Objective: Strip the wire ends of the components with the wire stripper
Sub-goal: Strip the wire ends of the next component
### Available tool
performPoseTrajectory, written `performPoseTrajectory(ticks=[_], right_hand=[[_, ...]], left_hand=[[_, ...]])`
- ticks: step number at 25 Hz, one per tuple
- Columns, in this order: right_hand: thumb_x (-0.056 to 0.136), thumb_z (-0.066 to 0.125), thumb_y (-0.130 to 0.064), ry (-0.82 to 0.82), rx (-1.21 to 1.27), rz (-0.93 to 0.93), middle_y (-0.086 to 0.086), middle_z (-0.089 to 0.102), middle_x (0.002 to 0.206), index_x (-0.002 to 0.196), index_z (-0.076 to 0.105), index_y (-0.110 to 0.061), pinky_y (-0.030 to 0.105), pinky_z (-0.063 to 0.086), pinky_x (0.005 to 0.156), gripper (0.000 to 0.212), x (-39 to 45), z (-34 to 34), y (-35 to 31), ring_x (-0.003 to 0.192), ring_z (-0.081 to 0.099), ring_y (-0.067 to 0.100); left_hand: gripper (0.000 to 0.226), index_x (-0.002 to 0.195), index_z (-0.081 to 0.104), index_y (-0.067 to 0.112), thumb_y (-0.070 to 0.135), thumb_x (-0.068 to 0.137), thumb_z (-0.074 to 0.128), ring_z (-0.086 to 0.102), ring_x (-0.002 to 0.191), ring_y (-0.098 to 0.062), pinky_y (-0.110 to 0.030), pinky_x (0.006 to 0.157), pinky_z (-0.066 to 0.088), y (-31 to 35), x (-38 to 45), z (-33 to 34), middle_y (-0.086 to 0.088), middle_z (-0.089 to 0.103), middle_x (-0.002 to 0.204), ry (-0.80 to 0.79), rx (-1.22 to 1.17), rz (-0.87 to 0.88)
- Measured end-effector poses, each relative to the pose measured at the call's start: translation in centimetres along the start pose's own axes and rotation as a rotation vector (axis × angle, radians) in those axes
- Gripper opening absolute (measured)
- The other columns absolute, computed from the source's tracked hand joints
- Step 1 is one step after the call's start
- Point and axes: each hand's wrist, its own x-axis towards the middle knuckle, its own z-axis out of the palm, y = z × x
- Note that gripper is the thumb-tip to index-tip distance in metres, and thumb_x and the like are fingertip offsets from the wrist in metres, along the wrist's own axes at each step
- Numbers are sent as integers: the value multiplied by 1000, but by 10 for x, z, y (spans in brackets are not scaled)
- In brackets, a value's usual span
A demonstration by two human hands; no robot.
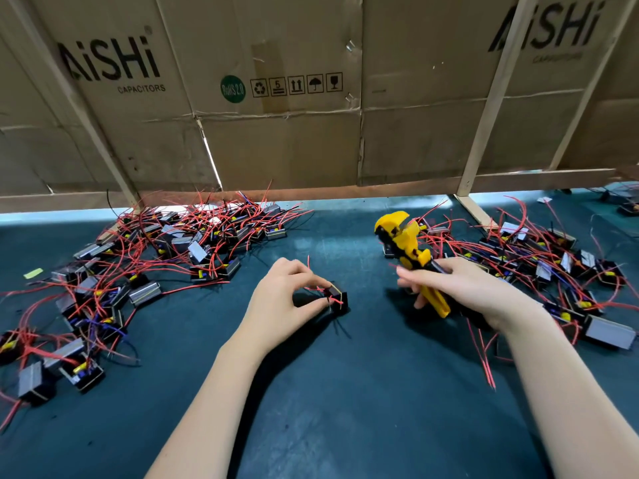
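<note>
Yellow-and-black wire stripper is gripped in the right hand, head angled up and away from its fingers. Left of those fingers, well apart, the left hand pinches a black component resting on the tabletop; red wires curl upward above the left fingers.

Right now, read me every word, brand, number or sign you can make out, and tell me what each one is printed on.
"AiSHi CAPACITORS": left brown cardboard box panel.
"RoHS 2.0": round green badge on the middle cardboard panel.
"5": stacking-limit symbol in the row of black handling pictograms, beside recycling, this-way-up, umbrella and fragile-glass signs.
"AiSHi": right cardboard panel; the small line beneath it is too blurred to read.
Yellow wire stripper and black components: no legible text.
</note>
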Motion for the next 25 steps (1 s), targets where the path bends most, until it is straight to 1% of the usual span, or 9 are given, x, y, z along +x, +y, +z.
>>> performPoseTrajectory(ticks=[2,5,8,12,15,17,21,23,25], right_hand=[[68,73,-62,173,-8,8,12,73,93,79,66,-5,36,48,73,58,6,-1,4,75,72,25],[67,70,-66,230,-33,-66,9,74,89,83,70,-8,39,49,74,60,9,-3,5,78,70,25],[67,70,-66,166,116,-221,2,76,93,78,75,-25,34,49,75,43,7,7,-1,80,66,25],[78,62,-59,34,274,-332,11,75,99,79,66,-12,33,52,79,47,8,23,-5,90,68,31],[79,64,-57,81,258,-301,9,75,94,78,66,-9,45,51,89,48,11,34,-3,96,67,34],[77,60,-57,92,233,-261,5,76,93,77,68,-10,42,51,92,48,13,40,-1,97,69,29],[70,59,-68,47,225,-123,7,76,92,87,70,-5,35,54,89,67,15,39,0,92,71,25],[69,60,-71,5,235,-64,10,75,86,86,68,-3,39,54,88,70,15,39,2,86,72,24],[71,64,-69,60,249,-71,9,69,74,77,64,-5,44,54,85,64,17,43,4,76,71,23]], left_hand=[[19,96,78,25,21,78,82,53,103,-13,-23,91,42,0,0,4,11,64,102,30,-9,40],[12,92,79,22,17,80,79,58,102,-12,-25,92,45,6,1,11,11,70,105,34,-64,106],[6,90,78,14,16,84,75,60,88,-15,-29,81,50,8,1,10,7,71,87,88,-46,162],[3,89,71,10,11,88,69,54,79,-18,-32,70,48,5,1,1,3,61,77,115,95,194],[6,85,69,10,14,89,68,52,82,-19,-33,72,47,4,1,2,2,58,78,47,170,180],[8,85,71,11,17,90,67,53,86,-16,-30,77,46,6,0,7,3,61,83,-10,109,134],[10,86,73,14,18,91,66,59,80,-14,-35,76,49,9,0,17,3,64,82,-45,-29,33],[7,89,73,17,18,90,66,61,79,-11,-35,77,49,8,1,19,6,66,83,-21,-41,-27],[5,90,72,19,18,89,67,62,80,-9,-35,79,50,7,1,20,10,67,83,8,-39,-68]])
